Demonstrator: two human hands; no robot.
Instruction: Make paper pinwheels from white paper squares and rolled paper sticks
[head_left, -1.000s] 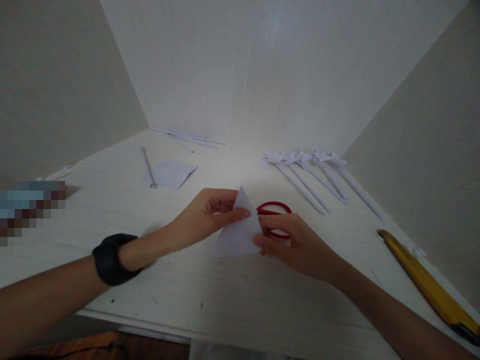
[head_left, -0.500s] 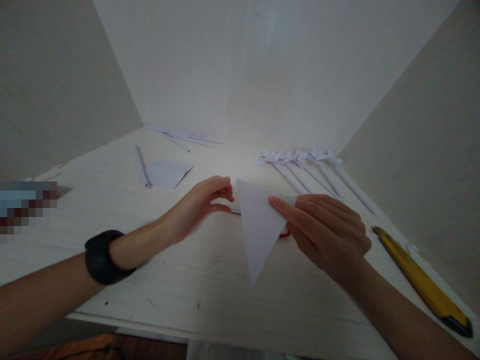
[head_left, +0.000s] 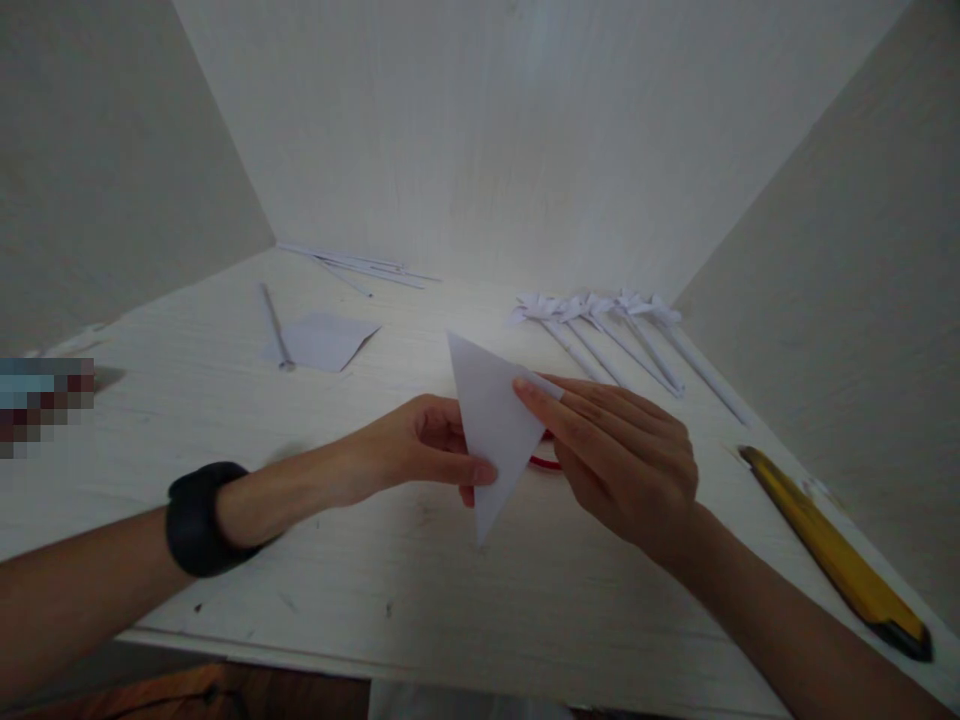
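A white paper folded into a triangle (head_left: pixel 491 420) is held just above the white tabletop (head_left: pixel 420 590), one tip pointing down. My left hand (head_left: pixel 416 450) pinches its lower left edge between thumb and fingers. My right hand (head_left: pixel 622 455) grips its right edge, index finger stretched along the sheet. Red scissors (head_left: pixel 546 461) lie under my right hand, mostly hidden. A black band sits on my left wrist (head_left: pixel 196 518).
Several rolled white paper sticks with folded tops (head_left: pixel 607 335) lie at the back right. A small paper sheet (head_left: pixel 326 340) and a thin stick (head_left: pixel 274 325) lie at the back left, thin strips (head_left: pixel 360 265) by the wall. A yellow knife (head_left: pixel 836 550) lies at the right edge.
The triangle was turned from lying low between both hands to tip-down. My left hand let go half a second ago and now pinches its lower edge again.
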